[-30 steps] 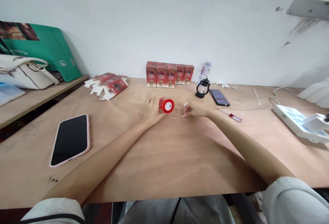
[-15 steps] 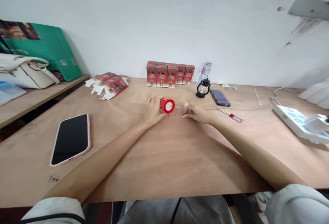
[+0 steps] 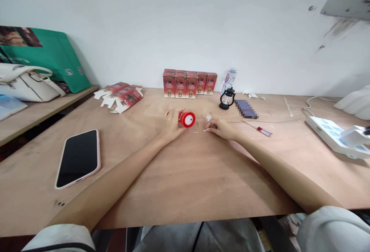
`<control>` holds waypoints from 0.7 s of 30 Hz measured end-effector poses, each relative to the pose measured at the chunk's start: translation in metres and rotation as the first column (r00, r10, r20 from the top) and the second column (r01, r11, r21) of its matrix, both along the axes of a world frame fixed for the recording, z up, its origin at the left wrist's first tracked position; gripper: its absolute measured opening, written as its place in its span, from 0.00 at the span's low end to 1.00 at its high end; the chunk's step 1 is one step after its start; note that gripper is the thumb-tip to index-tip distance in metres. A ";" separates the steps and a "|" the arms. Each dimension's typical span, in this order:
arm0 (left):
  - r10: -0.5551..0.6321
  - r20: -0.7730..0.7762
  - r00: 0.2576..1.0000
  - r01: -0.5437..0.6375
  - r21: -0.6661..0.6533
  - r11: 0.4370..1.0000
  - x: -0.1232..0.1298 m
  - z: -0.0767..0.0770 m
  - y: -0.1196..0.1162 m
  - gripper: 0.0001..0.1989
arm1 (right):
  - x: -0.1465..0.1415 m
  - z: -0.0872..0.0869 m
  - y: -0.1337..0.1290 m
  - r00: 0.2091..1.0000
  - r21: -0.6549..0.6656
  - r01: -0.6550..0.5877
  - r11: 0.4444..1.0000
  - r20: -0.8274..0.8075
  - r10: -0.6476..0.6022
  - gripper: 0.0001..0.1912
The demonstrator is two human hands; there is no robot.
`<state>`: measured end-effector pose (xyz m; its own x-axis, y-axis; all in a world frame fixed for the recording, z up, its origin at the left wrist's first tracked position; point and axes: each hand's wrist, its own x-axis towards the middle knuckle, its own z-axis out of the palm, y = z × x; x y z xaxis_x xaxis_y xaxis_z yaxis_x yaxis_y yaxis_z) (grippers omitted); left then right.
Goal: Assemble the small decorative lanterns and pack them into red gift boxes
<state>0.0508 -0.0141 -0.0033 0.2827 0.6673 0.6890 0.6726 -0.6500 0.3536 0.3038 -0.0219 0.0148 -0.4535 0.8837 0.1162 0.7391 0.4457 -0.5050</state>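
Note:
My left hand (image 3: pixel 171 125) is wrapped round a small red lantern (image 3: pixel 188 120), which lies on its side with its round base and pale disc facing me. Just in front of it, a thin bent wire handle (image 3: pixel 194 131) rests on the table. To the right, my right hand (image 3: pixel 222 128) hovers low over the wood with thumb and fingertips pressed together. A tiny whitish spot shows at those tips; I cannot tell whether it is a held piece or a nail. Small white scraps (image 3: pixel 208 118) lie just beyond the fingers.
A black lantern (image 3: pixel 227 98) stands behind my right hand, near a pixelated phone (image 3: pixel 246 109) and a screwdriver (image 3: pixel 261 130). Several red boxes (image 3: pixel 180 85) line the wall beside a bottle (image 3: pixel 229 80). Flattened cartons (image 3: pixel 124 98), another phone (image 3: pixel 78 158) and a power strip (image 3: pixel 337 136) flank them.
The view has shifted slightly. My right fingertips have drawn closer together. The left hand still holds the red lantern in about the same pose.

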 end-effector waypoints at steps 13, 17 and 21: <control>-0.012 -0.007 1.000 0.012 0.040 0.999 0.000 -0.003 0.003 0.26 | -0.002 0.000 -0.002 0.999 -0.033 0.034 0.999 -0.025 -0.035 0.07; -0.004 -0.018 1.000 0.005 0.025 1.000 0.000 -0.002 0.002 0.26 | -0.003 -0.001 -0.001 0.997 -0.054 0.014 0.998 -0.076 -0.018 0.07; -0.003 -0.021 1.000 0.003 0.025 1.000 0.000 -0.001 0.001 0.26 | -0.002 -0.002 0.001 0.993 -0.069 0.003 0.998 -0.116 -0.011 0.09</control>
